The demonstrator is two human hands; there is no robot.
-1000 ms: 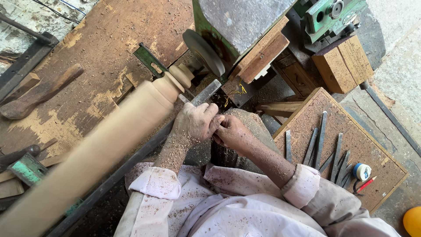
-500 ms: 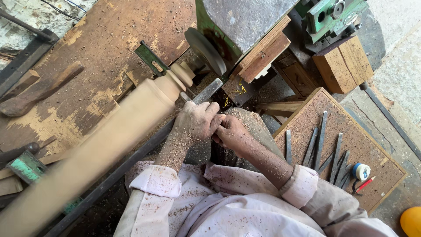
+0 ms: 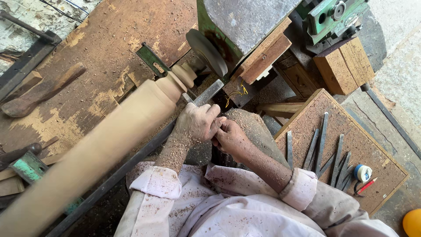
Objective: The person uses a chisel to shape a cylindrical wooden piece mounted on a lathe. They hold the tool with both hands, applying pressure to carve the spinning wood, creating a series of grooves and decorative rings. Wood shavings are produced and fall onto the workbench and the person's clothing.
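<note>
A long pale wooden piece (image 3: pixel 109 136) is mounted on a lathe and looks blurred along its length. Its narrow turned neck (image 3: pixel 182 77) meets the dark round faceplate (image 3: pixel 207 52). My left hand (image 3: pixel 196 125), dusted with sawdust, is closed over a turning tool whose metal tip (image 3: pixel 189 99) pokes out toward the neck. My right hand (image 3: pixel 229 137) sits close behind it, fingers wrapped around the same tool's hidden handle. Both hands rest near the flat metal tool rest (image 3: pixel 210 92).
A wooden tray (image 3: pixel 381 175) at the right holds several metal chisels (image 3: pixel 322 145), a small tape roll (image 3: pixel 363 172) and a red pencil (image 3: pixel 365 186). Wooden blocks (image 3: pixel 344 66) stand by the green machine body (image 3: pixel 333 17). A shaped wooden stick (image 3: pixel 39 92) lies on the sawdust-covered board.
Both hands have kept their grip near the neck of the wooden piece, with only a slight shift. The view has barely moved.
</note>
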